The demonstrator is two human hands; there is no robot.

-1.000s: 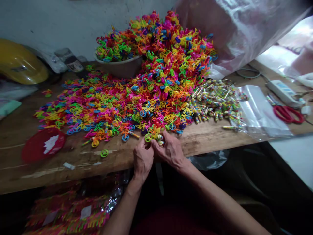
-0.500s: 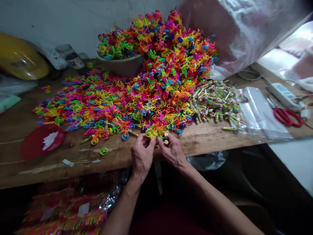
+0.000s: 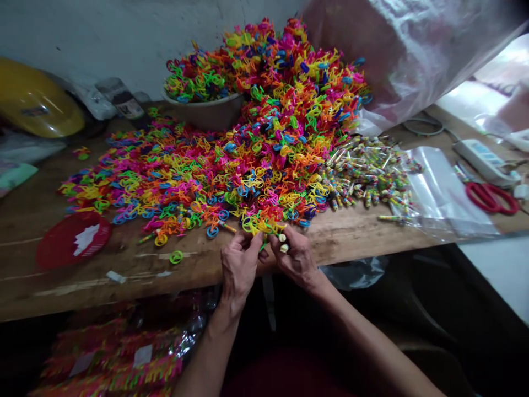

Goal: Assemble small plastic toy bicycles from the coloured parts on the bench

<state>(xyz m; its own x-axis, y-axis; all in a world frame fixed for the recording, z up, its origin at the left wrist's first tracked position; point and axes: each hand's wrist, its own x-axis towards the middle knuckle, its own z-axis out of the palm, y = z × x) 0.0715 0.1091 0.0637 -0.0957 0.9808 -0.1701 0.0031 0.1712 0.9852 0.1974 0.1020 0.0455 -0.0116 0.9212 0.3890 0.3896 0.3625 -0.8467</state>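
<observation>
Both hands meet at the front edge of the wooden table. My left hand [image 3: 240, 264] is closed, pinching small yellow and green plastic pieces [image 3: 260, 226] between thumb and fingers. My right hand [image 3: 298, 258] is closed around short tubes with pale round ends [image 3: 283, 248], its fingertips close to the same plastic pieces. Just beyond the hands spreads a large heap of multicoloured plastic pieces [image 3: 231, 165]. To its right lies a pile of patterned tubes [image 3: 367, 173]. The exact contact between the held parts is too small to make out.
A bowl [image 3: 206, 113] overflows with plastic pieces. A red lid [image 3: 72, 240] holds paper scraps at left, near a yellow helmet [image 3: 37, 99]. Clear bags [image 3: 446, 193], red-handled scissors [image 3: 490, 197] and a power strip [image 3: 483, 160] lie right. Packed goods [image 3: 107, 358] sit below the table.
My right hand has turned and shifted slightly right and down, and the pale tube ends have moved with it. The left hand stays nearly in place, still pinching.
</observation>
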